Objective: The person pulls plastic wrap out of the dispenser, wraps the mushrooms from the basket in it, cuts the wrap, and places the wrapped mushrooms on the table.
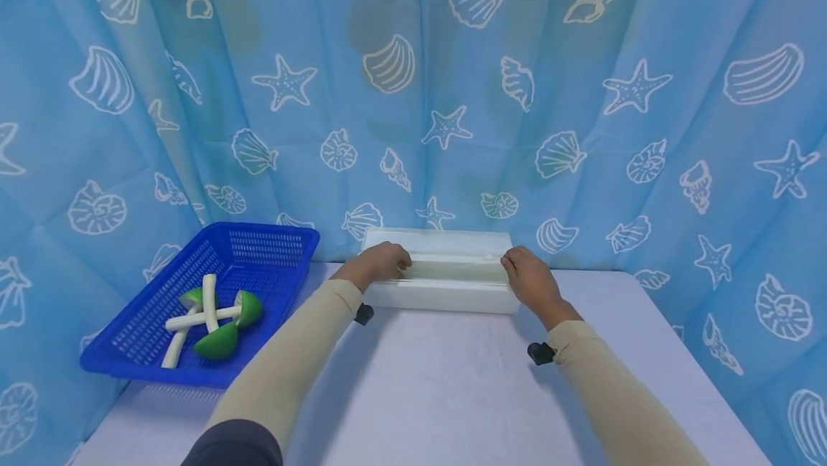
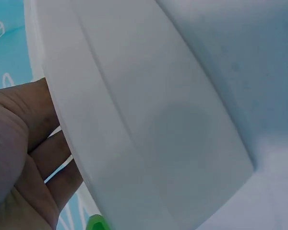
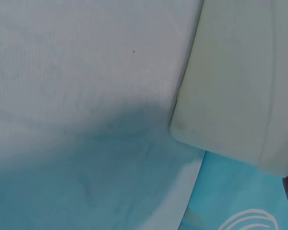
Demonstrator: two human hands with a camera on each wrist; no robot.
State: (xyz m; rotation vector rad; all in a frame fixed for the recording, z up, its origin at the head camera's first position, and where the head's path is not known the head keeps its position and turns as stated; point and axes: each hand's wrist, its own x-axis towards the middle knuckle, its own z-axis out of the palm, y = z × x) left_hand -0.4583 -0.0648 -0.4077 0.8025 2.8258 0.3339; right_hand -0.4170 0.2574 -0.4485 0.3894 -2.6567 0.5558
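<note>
On the tabletop [image 1: 446,380], your left hand [image 1: 377,265] and right hand [image 1: 531,285] have fingers curled over the white box [image 1: 442,297]; probably positioning it, so next, release evenly.

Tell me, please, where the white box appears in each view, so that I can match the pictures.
Head: the white box sits slightly right of centre, below mid-height, at the table's far side.
Left wrist: it fills the middle, slanting from the top edge down to the bottom edge.
Right wrist: it takes up the upper right, cut off by the top and right edges.
Shared landmark: the blue curtain with white shell prints.
</note>
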